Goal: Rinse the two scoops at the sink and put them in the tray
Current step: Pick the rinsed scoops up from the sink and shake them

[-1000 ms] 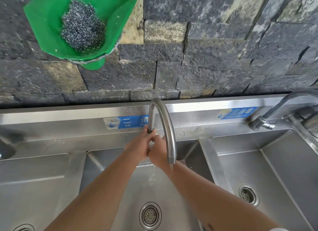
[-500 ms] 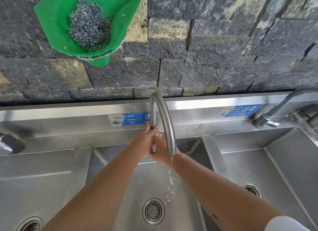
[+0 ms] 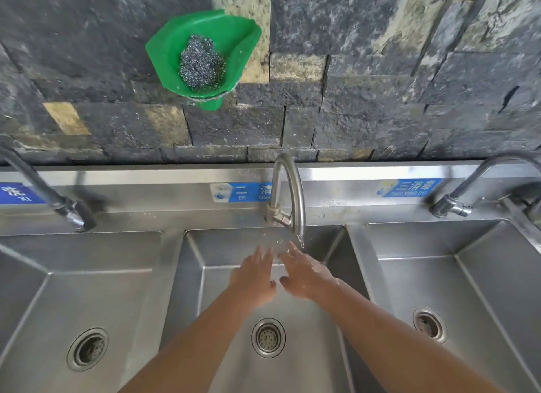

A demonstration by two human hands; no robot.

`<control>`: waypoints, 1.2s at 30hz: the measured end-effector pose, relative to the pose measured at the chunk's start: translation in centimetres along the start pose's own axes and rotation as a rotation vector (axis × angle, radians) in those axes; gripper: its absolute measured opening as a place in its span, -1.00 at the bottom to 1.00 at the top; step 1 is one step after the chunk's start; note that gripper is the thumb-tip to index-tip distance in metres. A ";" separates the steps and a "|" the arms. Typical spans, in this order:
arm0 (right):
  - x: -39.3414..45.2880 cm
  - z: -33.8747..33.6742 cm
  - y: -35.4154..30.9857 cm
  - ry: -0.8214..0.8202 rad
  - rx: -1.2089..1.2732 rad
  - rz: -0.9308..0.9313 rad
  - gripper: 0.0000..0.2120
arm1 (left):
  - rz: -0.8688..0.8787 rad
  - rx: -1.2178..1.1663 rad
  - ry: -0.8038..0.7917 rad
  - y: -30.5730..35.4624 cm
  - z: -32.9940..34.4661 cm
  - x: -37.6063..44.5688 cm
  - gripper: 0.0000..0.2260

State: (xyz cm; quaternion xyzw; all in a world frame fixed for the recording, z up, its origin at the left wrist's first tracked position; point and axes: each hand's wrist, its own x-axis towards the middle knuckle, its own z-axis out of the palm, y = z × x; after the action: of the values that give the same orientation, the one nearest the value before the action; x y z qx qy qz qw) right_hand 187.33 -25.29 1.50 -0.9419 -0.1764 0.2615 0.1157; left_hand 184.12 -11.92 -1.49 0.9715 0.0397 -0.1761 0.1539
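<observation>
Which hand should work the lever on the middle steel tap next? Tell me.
Right hand, probably: its fingertips lie just below the curved steel tap's lever; left hand sits further left.

Bare forearms, wet, sleeveless, no jewellery.

My left hand [image 3: 254,278] and right hand [image 3: 306,277] are off the faucet [image 3: 288,188] now, spread open, empty and side by side over the middle basin [image 3: 205,275]; the stream has dwindled to drips.

I count three basins [image 3: 96,278] [image 3: 222,302] [image 3: 474,275], each with one drain [image 3: 87,349] [image 3: 268,338] [image 3: 429,324], and three faucets [image 3: 44,190] [image 3: 288,188] [image 3: 480,182]. I see two hands [image 3: 254,278] [image 3: 307,275], three blue labels [image 3: 17,193] [image 3: 243,192] [image 3: 408,187], one green holder [image 3: 164,50], one steel scourer [image 3: 200,62].
</observation>
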 end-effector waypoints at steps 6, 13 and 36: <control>-4.3 3.9 1.6 -0.052 -0.130 -0.038 -0.32 | -0.002 0.075 0.054 -0.9 3.0 -5.5 -0.29; -8.9 8.2 3.7 -0.031 -0.122 0.027 -0.12 | 0.001 0.069 0.040 0.0 5.2 -9.5 -0.28; -18.7 6.0 28.7 0.005 0.037 0.237 -0.09 | 0.199 0.193 -0.069 24.5 12.6 -8.2 -0.27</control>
State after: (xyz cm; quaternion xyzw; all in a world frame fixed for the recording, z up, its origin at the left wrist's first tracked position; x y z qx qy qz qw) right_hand 176.92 -58.00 -3.95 -0.9544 -0.0586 0.2744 0.1020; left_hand 175.53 -39.29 -2.86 0.9742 -0.0791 -0.1965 0.0778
